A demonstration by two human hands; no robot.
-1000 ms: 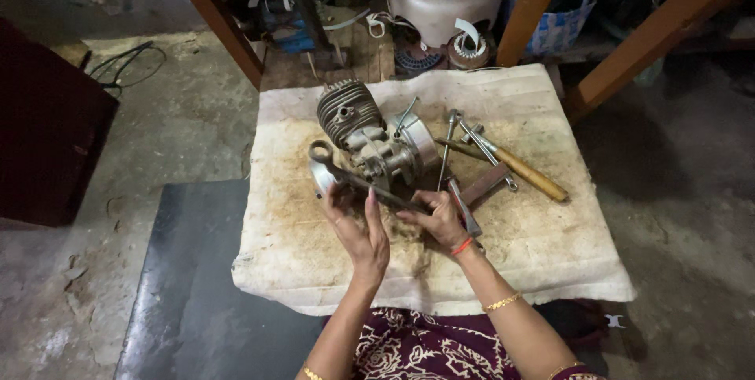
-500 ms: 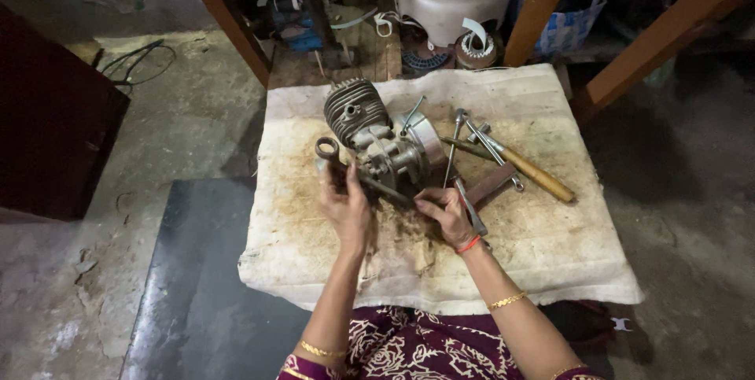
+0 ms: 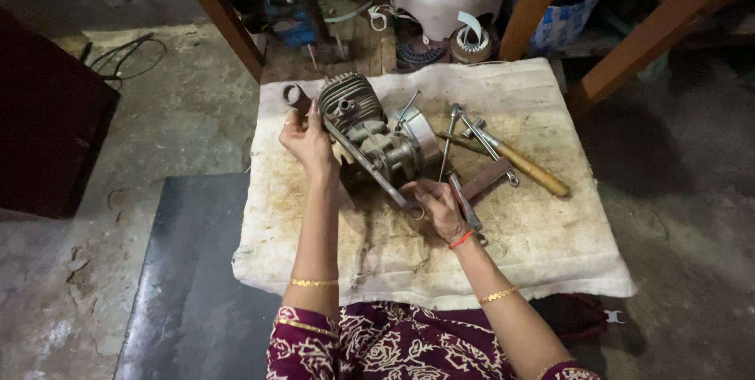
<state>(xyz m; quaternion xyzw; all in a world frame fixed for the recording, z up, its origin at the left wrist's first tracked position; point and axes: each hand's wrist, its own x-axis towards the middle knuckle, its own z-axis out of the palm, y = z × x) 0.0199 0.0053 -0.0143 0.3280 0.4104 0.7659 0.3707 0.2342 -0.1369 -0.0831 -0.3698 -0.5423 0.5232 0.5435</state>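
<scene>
Seemingly mid-job, the left hand (image 3: pixel 308 142) pinches the ring end of a long spanner (image 3: pixel 358 156), and the right hand (image 3: pixel 435 205) closes on its lower end. It lies across the small finned engine (image 3: pixel 370 132) on the stained cloth (image 3: pixel 535 238), still assembled, hammer (image 3: pixel 511 161) unused beside it.

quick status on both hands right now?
Left hand: closed on the ring end of the long spanner, beside the finned engine block.
Right hand: closed on the spanner's lower end.
</scene>
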